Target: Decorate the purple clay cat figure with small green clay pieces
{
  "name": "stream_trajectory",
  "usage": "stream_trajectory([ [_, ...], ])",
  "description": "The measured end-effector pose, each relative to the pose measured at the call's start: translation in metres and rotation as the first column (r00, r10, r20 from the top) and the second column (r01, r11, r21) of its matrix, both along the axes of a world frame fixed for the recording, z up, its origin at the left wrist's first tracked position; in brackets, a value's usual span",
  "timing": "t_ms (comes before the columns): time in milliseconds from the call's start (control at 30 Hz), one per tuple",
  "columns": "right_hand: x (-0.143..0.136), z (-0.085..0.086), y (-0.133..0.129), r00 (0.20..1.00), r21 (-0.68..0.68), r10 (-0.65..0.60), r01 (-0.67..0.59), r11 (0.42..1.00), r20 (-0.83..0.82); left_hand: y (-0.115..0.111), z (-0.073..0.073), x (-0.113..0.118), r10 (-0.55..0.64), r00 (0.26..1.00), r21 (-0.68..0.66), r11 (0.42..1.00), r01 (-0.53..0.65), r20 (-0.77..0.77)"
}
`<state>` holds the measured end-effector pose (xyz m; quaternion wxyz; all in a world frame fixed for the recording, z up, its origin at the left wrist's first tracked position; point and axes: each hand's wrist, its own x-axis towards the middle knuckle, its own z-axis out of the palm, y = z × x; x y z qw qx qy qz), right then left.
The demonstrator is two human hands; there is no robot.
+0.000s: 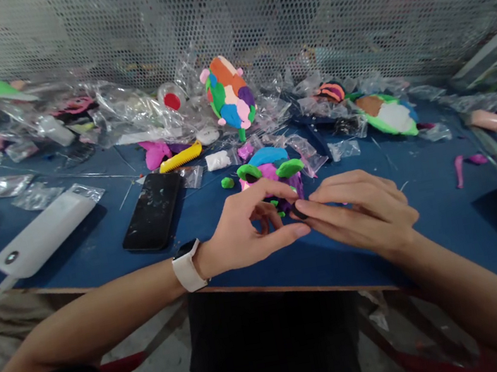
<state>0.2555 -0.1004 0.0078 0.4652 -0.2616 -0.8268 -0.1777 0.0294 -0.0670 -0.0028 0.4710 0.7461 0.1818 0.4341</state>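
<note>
Between the fingertips of both hands is a small piece of black modelling clay (299,209). My right hand (361,211) pinches it from the right. My left hand (249,221), wearing a watch, closes on it from the left, index finger above and thumb below. Just behind the hands stands a clay figure (267,173) in pink and purple, with a blue top and green ear-like parts; my fingers hide its lower part. A green clay lump (227,182) lies left of it.
Left of my hands lie a black phone (153,212) and a white power bank (45,233) with a cable. Behind are a yellow ridged tool (181,157), a multicoloured clay piece (230,96) and plastic bags. Pink clay scraps (460,171) lie right. A perforated metal panel (218,12) bounds the blue table.
</note>
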Motion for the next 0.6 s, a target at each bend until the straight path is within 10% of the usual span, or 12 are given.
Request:
stream_trajectory([
  [600, 0.0010, -0.0005, 0.0005, 0.999, 0.030, 0.037, -0.037, 0.999, -0.021, 0.0020, 0.0007, -0.0004, -0.045, 0.999, 0.058, 0.997, 0.045, 0.008],
])
